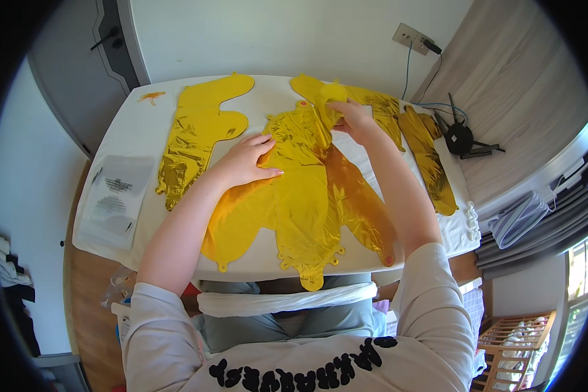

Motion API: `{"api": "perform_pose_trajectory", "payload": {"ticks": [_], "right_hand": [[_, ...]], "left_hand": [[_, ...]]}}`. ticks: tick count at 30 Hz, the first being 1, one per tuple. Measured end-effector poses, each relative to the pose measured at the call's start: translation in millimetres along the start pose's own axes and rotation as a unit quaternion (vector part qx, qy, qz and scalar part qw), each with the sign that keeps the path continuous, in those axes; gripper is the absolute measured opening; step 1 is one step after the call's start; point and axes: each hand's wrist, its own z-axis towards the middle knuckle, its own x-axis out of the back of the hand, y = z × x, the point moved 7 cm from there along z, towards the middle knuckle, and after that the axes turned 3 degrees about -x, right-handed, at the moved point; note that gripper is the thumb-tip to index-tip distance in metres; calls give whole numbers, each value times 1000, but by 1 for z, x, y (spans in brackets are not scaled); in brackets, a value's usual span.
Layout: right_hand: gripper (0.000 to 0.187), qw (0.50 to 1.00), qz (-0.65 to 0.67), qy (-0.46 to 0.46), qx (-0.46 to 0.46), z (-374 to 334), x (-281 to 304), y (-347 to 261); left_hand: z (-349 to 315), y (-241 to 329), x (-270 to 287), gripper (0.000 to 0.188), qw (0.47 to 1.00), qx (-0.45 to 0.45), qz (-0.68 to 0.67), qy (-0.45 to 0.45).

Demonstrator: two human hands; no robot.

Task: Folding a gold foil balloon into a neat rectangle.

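Shiny gold foil balloons, flat and uninflated, lie on the white-covered table. In front of me a wide balloon [300,189] spreads out, with small tabs along its near end, which hangs over the table's front edge. My left hand [247,160] rests at its left edge, thumb and fingers apart. Towards the far right of it, my right hand [350,121] is closed on a raised, crumpled piece of gold foil [332,98]. Whether that piece belongs to the wide balloon, I cannot tell. Part of the right hand's fingertips is hidden by the foil.
Another flat gold balloon [206,117] lies at left, and a folded one [428,157] at right. A clear plastic bag [116,199] with papers and a small orange item [151,97] are on the left. A black router [460,138] with cables stands at the right edge.
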Motion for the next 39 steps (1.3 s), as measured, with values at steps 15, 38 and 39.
{"api": "perform_pose_trajectory", "payload": {"ticks": [15, 38, 39], "right_hand": [[42, 874, -458, -37, 159, 36, -29, 4], [36, 757, -551, 5, 350, 35, -63, 19], [36, 757, -552, 5, 349, 34, -63, 21]], "left_hand": [[-1, -4, -2, 89, 999, -26, 11, 23], [-3, -2, 1, 93, 999, -22, 18, 25], [-3, -2, 1, 93, 999, -23, 22, 25]]}}
